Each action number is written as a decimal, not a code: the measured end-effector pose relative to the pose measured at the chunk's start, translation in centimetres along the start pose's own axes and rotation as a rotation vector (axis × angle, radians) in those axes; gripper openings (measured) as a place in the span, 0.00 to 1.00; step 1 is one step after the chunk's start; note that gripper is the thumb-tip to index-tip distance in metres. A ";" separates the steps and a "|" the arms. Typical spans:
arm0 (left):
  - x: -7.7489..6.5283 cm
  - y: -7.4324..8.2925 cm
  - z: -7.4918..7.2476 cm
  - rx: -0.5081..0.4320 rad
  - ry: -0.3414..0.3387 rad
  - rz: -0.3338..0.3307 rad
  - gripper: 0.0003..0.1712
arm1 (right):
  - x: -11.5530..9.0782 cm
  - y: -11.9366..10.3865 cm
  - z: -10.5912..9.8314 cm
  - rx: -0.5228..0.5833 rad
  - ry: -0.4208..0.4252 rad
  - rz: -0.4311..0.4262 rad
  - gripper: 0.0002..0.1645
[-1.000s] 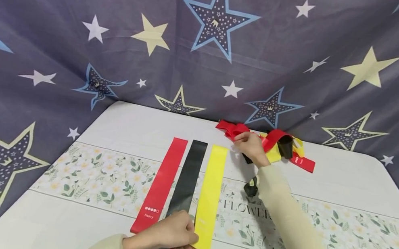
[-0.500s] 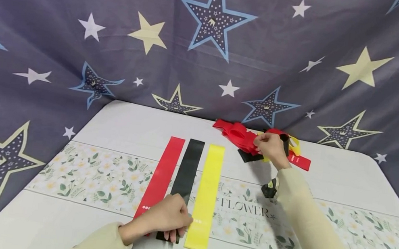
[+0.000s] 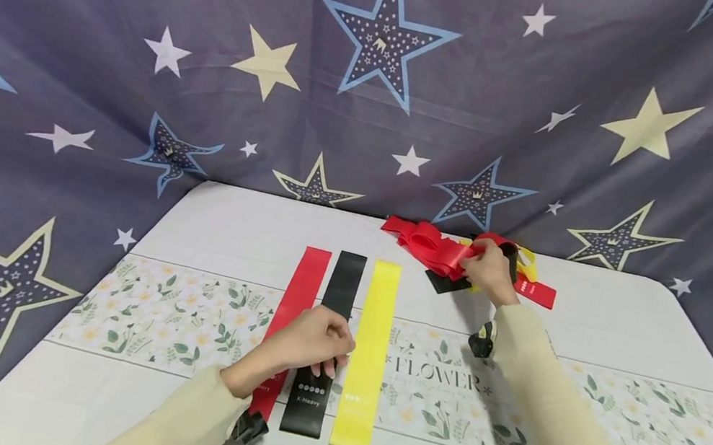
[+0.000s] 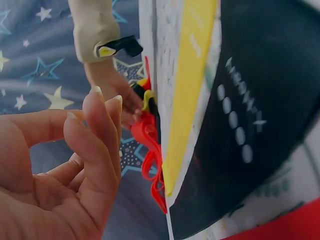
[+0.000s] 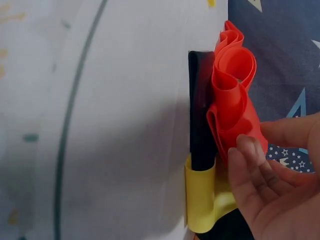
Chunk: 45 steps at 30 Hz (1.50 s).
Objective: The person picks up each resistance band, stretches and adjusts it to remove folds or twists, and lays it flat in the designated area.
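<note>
Three flat resistance bands lie side by side: red, black marked X-Heavy, and yellow. Over the black one hovers my left hand, fingers loosely curled and holding nothing, as the left wrist view shows. At the back, my right hand pinches a bunched red resistance band between thumb and fingers. That red band sits on a heap with a folded black band and a looped yellow band. Part of the heap is hidden behind the right hand.
A white tablecloth with a floral strip covers the table. Behind the heap hangs a dark star-patterned curtain. Another red band end sticks out to the right of the heap. Dark straps hang at the wrists.
My left hand has lifted away from the near ends of the bands, uncovering the black band's label. My right hand has shifted right along the heap and now pinches the red band.
</note>
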<state>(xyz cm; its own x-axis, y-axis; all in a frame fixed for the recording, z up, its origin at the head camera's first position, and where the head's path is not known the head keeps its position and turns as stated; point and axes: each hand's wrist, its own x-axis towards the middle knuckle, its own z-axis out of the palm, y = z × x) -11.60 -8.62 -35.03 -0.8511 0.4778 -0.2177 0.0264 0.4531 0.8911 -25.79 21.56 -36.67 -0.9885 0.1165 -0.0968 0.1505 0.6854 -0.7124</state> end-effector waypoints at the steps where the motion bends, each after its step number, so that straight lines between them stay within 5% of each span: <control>1: 0.2 0.0 -0.1 -0.006 0.004 -0.004 0.09 | 0.1 0.1 0.0 -0.009 -0.006 0.001 0.32; 7: 1.2 0.1 -0.3 -0.021 0.032 -0.036 0.10 | 0.6 0.1 0.3 -0.093 -0.055 0.031 0.30; 14: 2.2 -0.1 0.1 -0.047 0.014 -0.036 0.10 | 0.7 -0.3 0.8 -0.113 0.002 -0.001 0.15; 29: 5.0 0.5 0.1 -0.082 0.036 -0.034 0.11 | 2.8 -3.2 2.0 -0.220 0.149 -0.179 0.19; 38: 6.7 0.7 0.6 -0.149 0.042 -0.069 0.16 | 4.0 -3.7 4.4 -0.505 0.146 -0.047 0.21; 45: 6.9 0.9 0.1 -0.168 0.040 -0.075 0.14 | 4.4 -4.3 4.9 -0.491 0.173 0.019 0.14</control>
<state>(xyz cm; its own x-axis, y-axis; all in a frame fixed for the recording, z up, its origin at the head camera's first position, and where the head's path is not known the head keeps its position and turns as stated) -17.38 -4.88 -35.76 -0.8677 0.4155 -0.2728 -0.1227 0.3527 0.9277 -30.86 15.59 -37.48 -0.9745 0.2210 0.0391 0.1998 0.9336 -0.2974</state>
